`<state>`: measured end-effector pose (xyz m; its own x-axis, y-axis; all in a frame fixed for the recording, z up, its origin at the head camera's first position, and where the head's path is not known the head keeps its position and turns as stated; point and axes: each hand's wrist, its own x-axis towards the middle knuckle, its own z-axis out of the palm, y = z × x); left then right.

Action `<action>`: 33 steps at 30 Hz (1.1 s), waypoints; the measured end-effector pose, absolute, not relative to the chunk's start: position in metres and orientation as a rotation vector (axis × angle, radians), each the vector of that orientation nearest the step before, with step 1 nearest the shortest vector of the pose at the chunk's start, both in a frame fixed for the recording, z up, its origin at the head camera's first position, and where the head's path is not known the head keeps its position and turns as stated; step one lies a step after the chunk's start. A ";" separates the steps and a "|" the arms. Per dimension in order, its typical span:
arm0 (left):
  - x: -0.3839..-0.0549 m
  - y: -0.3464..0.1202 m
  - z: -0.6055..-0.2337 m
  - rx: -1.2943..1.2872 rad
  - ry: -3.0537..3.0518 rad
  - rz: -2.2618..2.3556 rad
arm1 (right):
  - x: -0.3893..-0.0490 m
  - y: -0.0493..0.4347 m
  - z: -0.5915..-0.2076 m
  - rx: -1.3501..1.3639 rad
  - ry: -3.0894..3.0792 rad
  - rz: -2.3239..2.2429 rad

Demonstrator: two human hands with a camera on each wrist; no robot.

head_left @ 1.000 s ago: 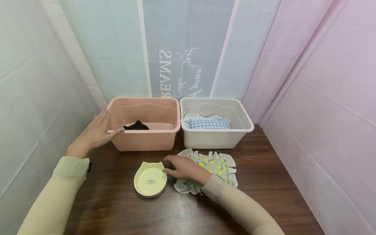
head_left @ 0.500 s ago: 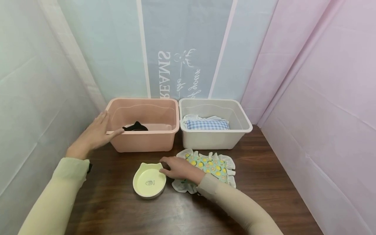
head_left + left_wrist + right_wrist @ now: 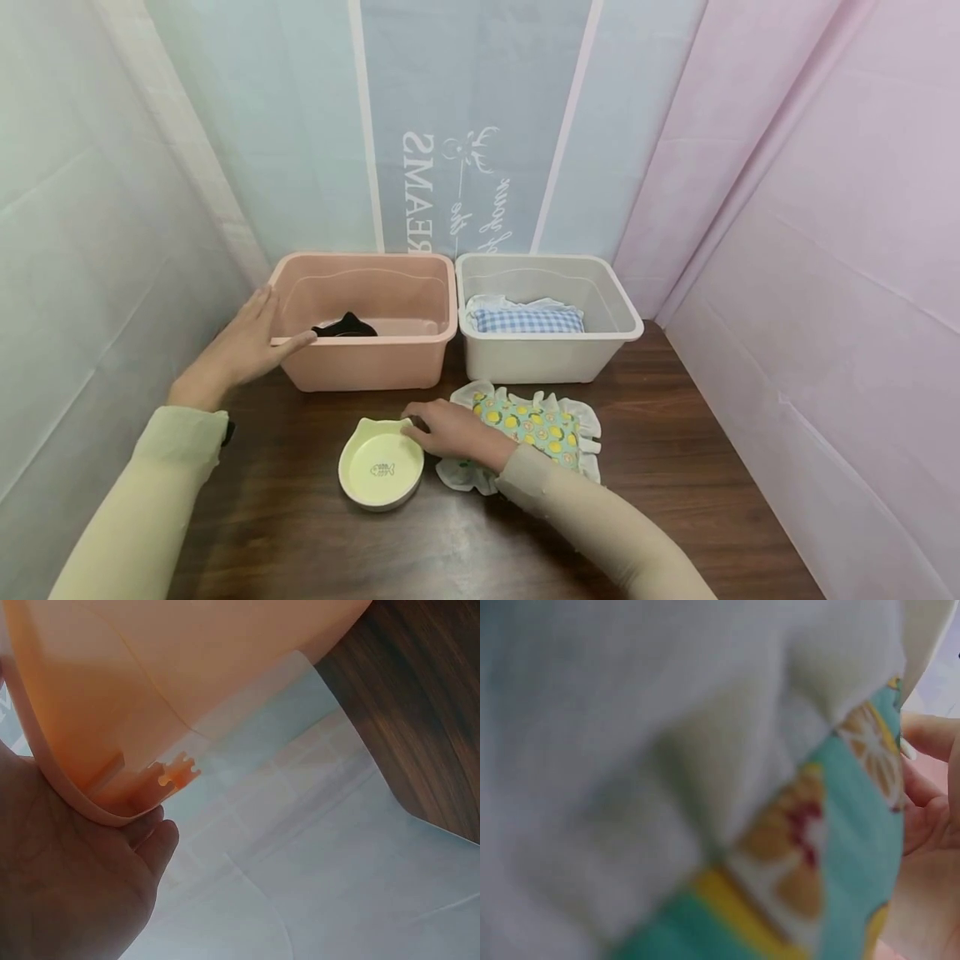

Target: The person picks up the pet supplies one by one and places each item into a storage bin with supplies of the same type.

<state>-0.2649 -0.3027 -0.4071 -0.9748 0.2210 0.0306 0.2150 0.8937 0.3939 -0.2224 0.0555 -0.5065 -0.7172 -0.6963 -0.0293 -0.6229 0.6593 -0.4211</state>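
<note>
On a dark wood-grain worktop (image 3: 420, 558), whose near edge is cut off, 2 pale sleeves (image 3: 135, 500) enter from below. A dark band (image 3: 228, 432) at the left wrist is mostly covered by its cuff.

Towards the middle of the worktop sits a shallow yellow dish (image 3: 381, 472) with a fishbone drawing and 2 ear-shaped points. The right hand (image 3: 455, 431) has its thumb and fingers bent narrowly at the dish's right ear; whether they pinch it I cannot tell. To its right, partly hidden under that hand and sleeve, lies a lemon-print cushion (image 3: 528, 421) with white ruffles, blurred in the right wrist view.

Farther back, 2 tubs stand side by side along the worktop's far edge. The left hand (image 3: 243, 337) is spread wide against the near left corner of the pink tub (image 3: 367, 367), thumb along the front rim. Inside is a black object (image 3: 347, 327), its lower part hidden by the front wall. The white tub (image 3: 543, 362), towards the far right corner, holds a blue-checked cloth item (image 3: 528, 321), also partly hidden.

Behind hangs a pale curtain (image 3: 300, 125) with reversed lettering.
</note>
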 end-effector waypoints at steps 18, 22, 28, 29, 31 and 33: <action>-0.263 -0.304 -0.409 0.352 3.047 0.609 | -0.219 0.051 -0.506 -1.103 2.707 -0.608; -0.262 -0.304 -0.410 0.351 3.048 0.614 | -0.218 0.051 -0.504 -1.116 2.699 -0.599; -0.264 -0.305 -0.412 0.361 3.058 0.628 | -0.217 0.051 -0.503 -1.133 2.692 -0.596; -0.264 -0.305 -0.412 0.360 3.056 0.629 | -0.216 0.051 -0.503 -1.137 2.694 -0.596; -0.264 -0.305 -0.412 0.358 3.055 0.627 | -0.215 0.051 -0.503 -1.143 2.703 -0.592; -0.264 -0.305 -0.411 0.360 3.056 0.619 | -0.214 0.051 -0.503 -1.150 2.718 -0.584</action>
